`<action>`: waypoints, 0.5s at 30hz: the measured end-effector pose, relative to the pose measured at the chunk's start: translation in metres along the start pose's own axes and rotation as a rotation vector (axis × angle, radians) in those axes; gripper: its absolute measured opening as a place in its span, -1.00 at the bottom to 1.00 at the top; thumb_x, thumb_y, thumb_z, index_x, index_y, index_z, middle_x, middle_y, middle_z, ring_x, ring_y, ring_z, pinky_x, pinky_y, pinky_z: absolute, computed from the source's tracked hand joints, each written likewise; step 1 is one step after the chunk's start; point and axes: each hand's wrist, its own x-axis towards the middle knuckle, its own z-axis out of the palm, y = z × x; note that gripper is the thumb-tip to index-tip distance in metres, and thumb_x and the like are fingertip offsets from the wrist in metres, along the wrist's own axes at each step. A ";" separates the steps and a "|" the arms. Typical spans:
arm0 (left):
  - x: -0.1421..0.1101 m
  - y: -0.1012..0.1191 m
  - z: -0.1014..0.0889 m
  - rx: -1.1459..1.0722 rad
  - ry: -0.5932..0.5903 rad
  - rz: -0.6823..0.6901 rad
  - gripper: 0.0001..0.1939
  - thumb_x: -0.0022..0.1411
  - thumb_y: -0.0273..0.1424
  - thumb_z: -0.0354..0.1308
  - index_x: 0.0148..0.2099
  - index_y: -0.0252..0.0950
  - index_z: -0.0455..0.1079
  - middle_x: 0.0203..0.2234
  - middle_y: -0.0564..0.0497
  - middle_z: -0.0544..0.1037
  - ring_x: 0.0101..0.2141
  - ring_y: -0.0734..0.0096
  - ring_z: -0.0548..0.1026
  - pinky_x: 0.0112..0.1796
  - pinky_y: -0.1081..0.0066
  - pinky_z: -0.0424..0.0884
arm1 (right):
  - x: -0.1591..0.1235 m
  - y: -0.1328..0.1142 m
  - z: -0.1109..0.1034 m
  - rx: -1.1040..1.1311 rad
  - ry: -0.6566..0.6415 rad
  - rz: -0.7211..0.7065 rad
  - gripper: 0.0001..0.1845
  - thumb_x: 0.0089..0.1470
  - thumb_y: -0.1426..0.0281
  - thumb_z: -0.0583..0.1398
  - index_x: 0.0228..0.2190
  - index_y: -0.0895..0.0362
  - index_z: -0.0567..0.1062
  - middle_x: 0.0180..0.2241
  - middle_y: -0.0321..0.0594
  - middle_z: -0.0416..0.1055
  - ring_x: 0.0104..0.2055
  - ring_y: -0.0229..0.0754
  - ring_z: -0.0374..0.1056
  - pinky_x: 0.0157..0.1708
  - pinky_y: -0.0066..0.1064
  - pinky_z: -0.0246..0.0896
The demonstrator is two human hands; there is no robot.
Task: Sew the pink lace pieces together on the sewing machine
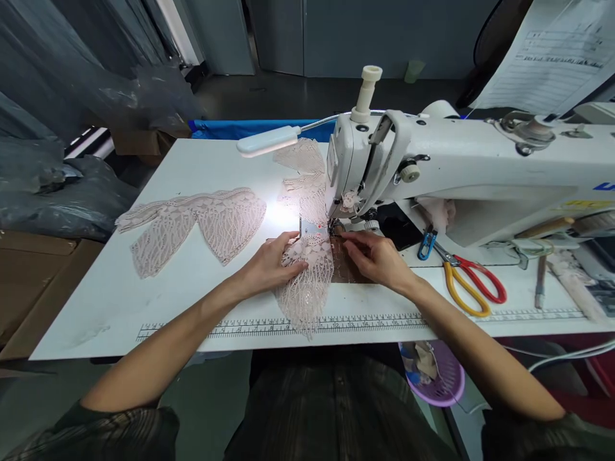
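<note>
A pale pink lace piece (310,291) lies under the sewing machine's needle area (332,225), its pointed end hanging towards the table's front edge. My left hand (271,264) rests at the left side of this lace, thumb and forefinger apart, the thumb lying on the lace. At the right of the presser foot, my right hand (377,259) has its thumb and fingers pinched together. Whatever those fingertips hold is too small to make out. More lace (300,157) runs behind the needle, and another scalloped lace piece (230,221) lies flat to the left.
Scissors with red and yellow handles (468,285) and blue thread snips (426,244) lie at the right. A lamp (269,141) reaches over the table. A printed ruler (375,322) runs along the front edge. Below stands a purple basket (449,390); a cardboard box (48,282) is at the left.
</note>
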 end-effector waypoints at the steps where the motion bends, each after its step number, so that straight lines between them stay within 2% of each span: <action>1: 0.000 0.001 0.000 0.006 -0.001 -0.001 -0.23 0.19 -0.07 0.19 0.34 -0.28 0.11 0.01 -0.24 0.51 0.11 -0.09 0.43 0.02 0.08 0.41 | -0.001 0.005 -0.001 -0.105 0.016 -0.076 -0.59 0.26 0.28 0.06 0.01 0.21 0.51 -0.22 -0.04 0.50 -0.30 -0.15 0.41 -0.23 -0.23 0.37; 4: -0.001 0.001 -0.001 0.013 -0.005 -0.007 -0.22 0.19 -0.04 0.18 0.34 -0.26 0.09 0.05 -0.24 0.49 0.16 -0.12 0.37 0.02 0.07 0.41 | -0.002 0.011 0.004 -0.311 -0.034 -0.339 -0.57 0.29 0.33 0.01 0.06 0.22 0.48 -0.17 0.02 0.42 -0.16 -0.08 0.35 -0.12 -0.19 0.33; 6: -0.002 0.000 -0.003 0.023 -0.013 -0.022 -0.23 0.19 -0.05 0.17 0.34 -0.27 0.09 0.04 -0.24 0.50 0.17 -0.11 0.36 0.02 0.08 0.41 | -0.001 0.010 0.009 -0.424 -0.065 -0.440 -0.58 0.30 0.35 0.00 0.08 0.18 0.46 -0.17 0.03 0.37 -0.12 -0.05 0.30 -0.09 -0.18 0.31; 10: -0.003 0.000 -0.006 0.038 -0.031 -0.033 -0.28 0.20 -0.11 0.16 0.33 -0.27 0.11 -0.02 -0.21 0.53 0.20 -0.07 0.33 -0.03 0.16 0.44 | 0.007 0.007 0.013 -0.558 -0.116 -0.435 -0.56 0.32 0.34 -0.04 0.15 0.09 0.38 -0.20 -0.02 0.31 -0.19 -0.06 0.24 -0.17 -0.20 0.28; 15: -0.006 0.004 -0.011 0.044 -0.098 -0.044 -0.24 0.19 -0.14 0.15 0.36 -0.27 0.05 -0.04 -0.19 0.54 0.15 -0.03 0.40 -0.04 0.17 0.45 | 0.009 0.008 0.014 -0.580 -0.115 -0.393 -0.51 0.35 0.29 -0.09 0.21 0.10 0.31 -0.18 -0.01 0.29 -0.20 -0.07 0.21 -0.16 -0.20 0.25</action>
